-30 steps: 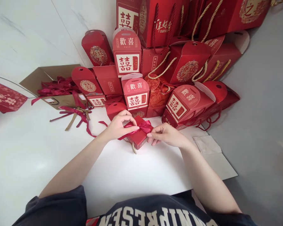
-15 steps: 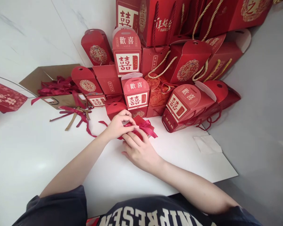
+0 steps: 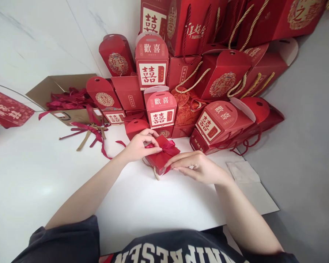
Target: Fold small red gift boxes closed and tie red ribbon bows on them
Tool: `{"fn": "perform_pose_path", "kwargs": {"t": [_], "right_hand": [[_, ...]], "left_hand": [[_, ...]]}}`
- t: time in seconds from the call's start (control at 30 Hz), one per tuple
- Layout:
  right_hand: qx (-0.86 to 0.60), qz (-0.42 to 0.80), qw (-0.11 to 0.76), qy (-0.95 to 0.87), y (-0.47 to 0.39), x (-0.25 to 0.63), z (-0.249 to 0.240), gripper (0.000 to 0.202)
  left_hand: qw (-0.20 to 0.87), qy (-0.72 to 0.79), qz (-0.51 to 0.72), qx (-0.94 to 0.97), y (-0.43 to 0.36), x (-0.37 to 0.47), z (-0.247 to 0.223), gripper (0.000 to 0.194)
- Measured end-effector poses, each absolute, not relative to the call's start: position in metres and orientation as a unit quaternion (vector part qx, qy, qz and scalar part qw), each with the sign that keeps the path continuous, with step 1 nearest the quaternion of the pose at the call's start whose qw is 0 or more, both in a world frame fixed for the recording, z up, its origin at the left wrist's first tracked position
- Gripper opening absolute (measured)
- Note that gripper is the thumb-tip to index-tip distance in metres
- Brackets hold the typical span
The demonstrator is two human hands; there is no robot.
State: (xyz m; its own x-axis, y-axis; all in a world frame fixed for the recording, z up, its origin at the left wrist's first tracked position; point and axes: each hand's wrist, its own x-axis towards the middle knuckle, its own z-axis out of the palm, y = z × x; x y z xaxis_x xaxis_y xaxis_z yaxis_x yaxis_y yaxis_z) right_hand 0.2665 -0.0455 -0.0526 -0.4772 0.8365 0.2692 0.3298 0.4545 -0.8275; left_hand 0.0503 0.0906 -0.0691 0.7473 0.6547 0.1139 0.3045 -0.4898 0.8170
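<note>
A small red gift box (image 3: 155, 160) lies on the white table in front of me, tied with a crimson ribbon (image 3: 168, 147) that forms a bow on its top. My left hand (image 3: 141, 147) rests over the box's left side, thumb and fingers pinching the ribbon near the knot. At the near right corner, my right hand (image 3: 201, 168) has its fingertips together on a hanging length of the ribbon. From under the box's near left edge a beige twisted cord (image 3: 155, 173) sticks out.
Behind the box stand stacked red gift boxes (image 3: 161, 109), some with rope handles. A cardboard box (image 3: 79, 116) full of ribbons is at the left, with loose ribbons (image 3: 94, 132) before it. A white paper sheet (image 3: 242, 171) lies near the right table edge.
My right hand has moved from the knot to the right and nearer me, taking a ribbon length at the box's near corner. My left hand stays at the knot. The view has shifted slightly.
</note>
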Motion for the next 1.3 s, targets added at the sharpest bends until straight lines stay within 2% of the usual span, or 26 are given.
{"fn": "perform_pose_path", "kwargs": {"t": [0.1,0.23,0.3,0.4,0.47,0.53,0.7,0.83,1.07,1.3], "right_hand": [[-0.374,0.422,0.3,-0.769,-0.043,0.278,-0.054,0.027],[-0.373,0.563,0.19,-0.712,-0.045,0.287,-0.052,0.026],[-0.437,0.591,0.207,-0.646,-0.047,0.291,-0.05,0.034],[-0.581,0.512,0.278,-0.568,-0.045,0.294,-0.051,0.045],[-0.618,0.486,0.266,-0.557,-0.041,0.292,-0.056,0.049],[-0.611,0.508,0.237,-0.559,-0.037,0.289,-0.062,0.05],[-0.581,0.56,0.242,-0.539,-0.036,0.287,-0.064,0.049],[-0.546,0.606,0.199,-0.542,-0.04,0.285,-0.063,0.052],[-0.534,0.611,0.325,-0.485,-0.032,0.278,-0.075,0.037],[-0.461,0.695,0.261,-0.487,-0.035,0.261,-0.071,0.035]], "left_hand": [[0.405,0.294,0.207,0.841,0.089,0.05,-0.069,0.026],[0.401,0.301,0.209,0.84,0.088,0.05,-0.069,0.025],[0.407,0.299,0.203,0.839,0.088,0.049,-0.067,0.025],[0.412,0.295,0.194,0.84,0.088,0.048,-0.064,0.022],[0.404,0.294,0.195,0.844,0.087,0.048,-0.062,0.021],[0.388,0.293,0.2,0.851,0.086,0.049,-0.06,0.02],[0.354,0.288,0.204,0.866,0.083,0.05,-0.058,0.019],[0.358,0.279,0.188,0.871,0.084,0.048,-0.055,0.018],[0.352,0.316,0.21,0.856,0.084,0.05,-0.058,0.016],[0.335,0.35,0.238,0.842,0.076,0.055,-0.059,0.013]]}}
